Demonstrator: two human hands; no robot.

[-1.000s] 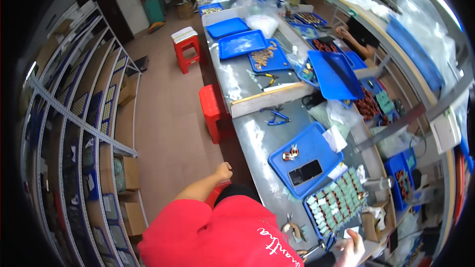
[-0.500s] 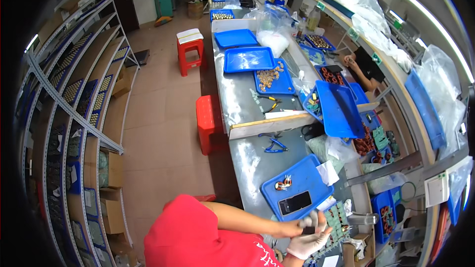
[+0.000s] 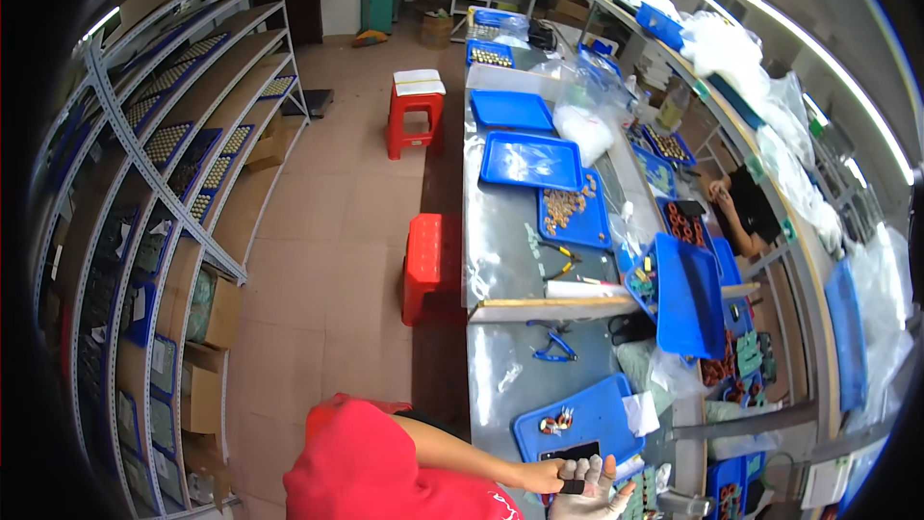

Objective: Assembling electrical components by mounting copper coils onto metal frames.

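Note:
My left hand (image 3: 545,476) reaches in from the red sleeve, its fingers closed at a small black piece (image 3: 573,487) whose kind I cannot make out. The piece lies against my right hand (image 3: 595,501), which wears a white glove with some bare fingertips. My right fingers are spread. Both hands are at the near edge of a blue tray (image 3: 606,414). A dark phone (image 3: 576,452), partly covered by my hands, lies in that tray with a few small wound coils (image 3: 555,421). Green circuit boards (image 3: 650,491) are just right of my hands.
Blue-handled pliers (image 3: 555,347) lie beyond the tray, by a low wooden divider (image 3: 558,309). Farther off are yellow-handled pliers (image 3: 561,260) and several blue trays (image 3: 531,162). Red stools (image 3: 428,270) stand left of the bench; shelving (image 3: 217,241) lines the left. Another person's arm (image 3: 736,221) shows across the bench.
The view has shifted, so the bench appears farther right and lower. My right fingers have spread apart, while my left hand stays at the black piece.

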